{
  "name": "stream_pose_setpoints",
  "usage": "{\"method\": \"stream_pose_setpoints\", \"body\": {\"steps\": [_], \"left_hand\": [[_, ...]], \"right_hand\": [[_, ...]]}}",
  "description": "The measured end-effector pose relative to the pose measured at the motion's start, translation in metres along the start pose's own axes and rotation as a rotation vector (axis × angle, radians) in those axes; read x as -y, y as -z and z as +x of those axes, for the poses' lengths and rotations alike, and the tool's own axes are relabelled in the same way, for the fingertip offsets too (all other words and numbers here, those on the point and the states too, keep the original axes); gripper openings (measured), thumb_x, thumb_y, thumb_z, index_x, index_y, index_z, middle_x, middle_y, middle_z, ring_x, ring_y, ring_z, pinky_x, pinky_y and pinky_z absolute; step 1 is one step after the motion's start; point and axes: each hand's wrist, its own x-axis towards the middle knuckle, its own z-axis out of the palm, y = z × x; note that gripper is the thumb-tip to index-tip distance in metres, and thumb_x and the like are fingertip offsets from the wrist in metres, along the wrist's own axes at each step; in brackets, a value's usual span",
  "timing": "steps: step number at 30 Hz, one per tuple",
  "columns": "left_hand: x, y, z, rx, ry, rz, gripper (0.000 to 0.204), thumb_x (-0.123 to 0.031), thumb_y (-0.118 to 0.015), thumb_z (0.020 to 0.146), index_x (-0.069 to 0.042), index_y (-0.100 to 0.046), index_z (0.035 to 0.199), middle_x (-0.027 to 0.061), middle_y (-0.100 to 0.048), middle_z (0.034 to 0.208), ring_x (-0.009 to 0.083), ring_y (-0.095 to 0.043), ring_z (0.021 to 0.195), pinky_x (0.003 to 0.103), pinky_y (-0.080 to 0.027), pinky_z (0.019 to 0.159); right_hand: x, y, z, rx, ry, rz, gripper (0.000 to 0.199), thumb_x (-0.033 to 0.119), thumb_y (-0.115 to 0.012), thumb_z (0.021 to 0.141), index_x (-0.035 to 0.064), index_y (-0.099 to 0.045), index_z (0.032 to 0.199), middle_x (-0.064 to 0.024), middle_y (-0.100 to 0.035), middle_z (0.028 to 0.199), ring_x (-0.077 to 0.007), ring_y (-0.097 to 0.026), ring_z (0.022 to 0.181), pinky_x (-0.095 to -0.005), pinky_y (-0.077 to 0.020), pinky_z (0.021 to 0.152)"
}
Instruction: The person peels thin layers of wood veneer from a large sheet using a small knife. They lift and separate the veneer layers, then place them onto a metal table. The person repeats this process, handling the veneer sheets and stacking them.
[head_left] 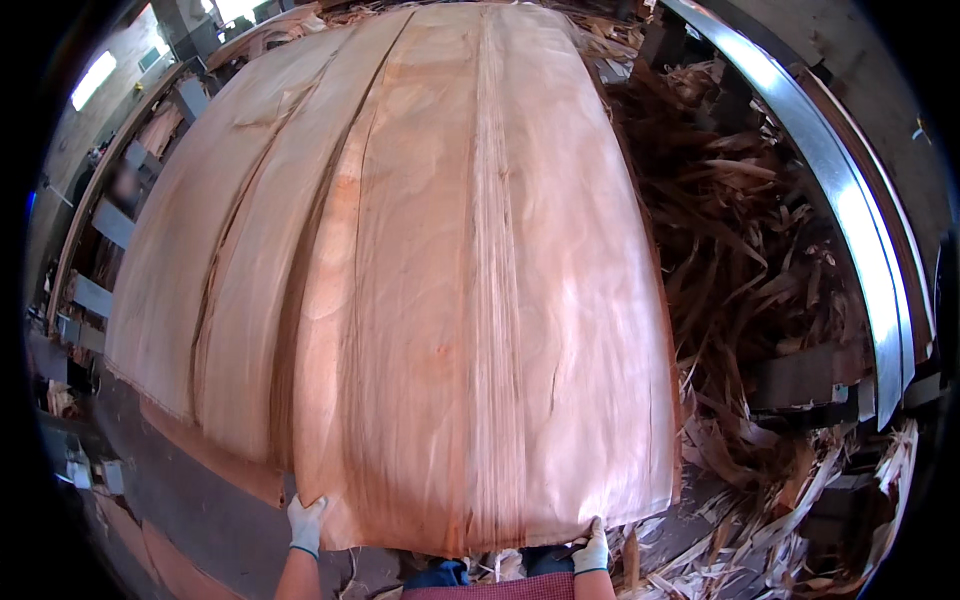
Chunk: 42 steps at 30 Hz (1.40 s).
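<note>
A large, thin wood veneer sheet (415, 330), pinkish tan with lengthwise grain and a few splits, stretches away from me. At its near left corner my left hand (306, 524), in a white glove with a teal cuff, pinches the edge. My right hand (591, 548), gloved the same way, grips the near edge toward the right, thumb on top; its other fingers are hidden below. To the left, more veneer (235, 330) lies in strips with dark gaps between them.
Torn veneer scraps (740, 230) heap up along the right side, with more shreds (730, 530) on the floor near my right. A long shiny metal rail (830, 150) curves past them. Along the left runs a frame (105, 200) with grey blocks.
</note>
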Motion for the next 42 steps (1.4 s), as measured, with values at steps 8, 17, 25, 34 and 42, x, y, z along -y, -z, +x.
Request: {"method": "stream_pose_setpoints", "body": {"steps": [8,17,25,34,42], "left_hand": [[0.015,-0.004,0.023,-0.028,-0.048,0.007,0.029,0.000,-0.068,0.077,0.005,-0.058,0.104,0.0072,-0.064,0.095,0.0149,-0.061,0.082,0.027,-0.051,0.074],[-0.060,-0.054,0.068,0.037,-0.167,0.187,0.031,-0.010,-0.072,0.074,0.006,-0.061,0.099,0.0109,-0.067,0.093,0.0192,-0.062,0.081,0.032,-0.050,0.075],[-0.046,-0.065,0.082,0.084,-0.172,0.174,0.035,-0.008,-0.074,0.071,0.007,-0.062,0.101,0.0132,-0.068,0.096,0.0197,-0.063,0.086,0.032,-0.050,0.079],[-0.118,-0.074,0.030,0.223,-0.207,0.143,0.035,-0.009,-0.071,0.075,0.006,-0.061,0.106,0.0102,-0.067,0.096,0.0180,-0.063,0.085,0.031,-0.051,0.075],[-0.194,-0.124,-0.063,0.385,-0.121,-0.081,0.030,-0.009,-0.070,0.079,0.004,-0.061,0.105,0.0080,-0.066,0.098,0.0148,-0.062,0.085,0.029,-0.050,0.077]], "right_hand": [[0.011,-0.021,0.015,0.094,0.071,0.034,0.011,0.029,-0.065,0.088,0.0180,-0.063,0.086,0.0054,-0.059,0.068,-0.0074,-0.040,0.043,-0.0211,-0.0283,0.036],[0.061,-0.102,-0.020,0.123,0.222,0.009,0.023,0.030,-0.069,0.084,0.0123,-0.059,0.094,0.0001,-0.059,0.082,-0.0145,-0.054,0.066,-0.0309,-0.0471,0.055],[0.096,-0.074,0.011,0.085,0.184,0.053,0.027,0.036,-0.069,0.084,0.0120,-0.061,0.095,0.0001,-0.056,0.073,-0.0147,-0.045,0.054,-0.0302,-0.0388,0.046],[0.142,-0.132,-0.086,0.179,0.890,-0.142,0.033,0.009,-0.067,0.081,-0.0018,-0.058,0.111,-0.0049,-0.062,0.098,-0.0150,-0.058,0.083,-0.0304,-0.0485,0.074],[0.296,-0.124,-0.124,0.248,0.834,-0.206,0.039,0.003,-0.071,0.080,-0.0050,-0.054,0.114,-0.0063,-0.060,0.106,-0.0161,-0.057,0.089,-0.0292,-0.0481,0.079]]}}
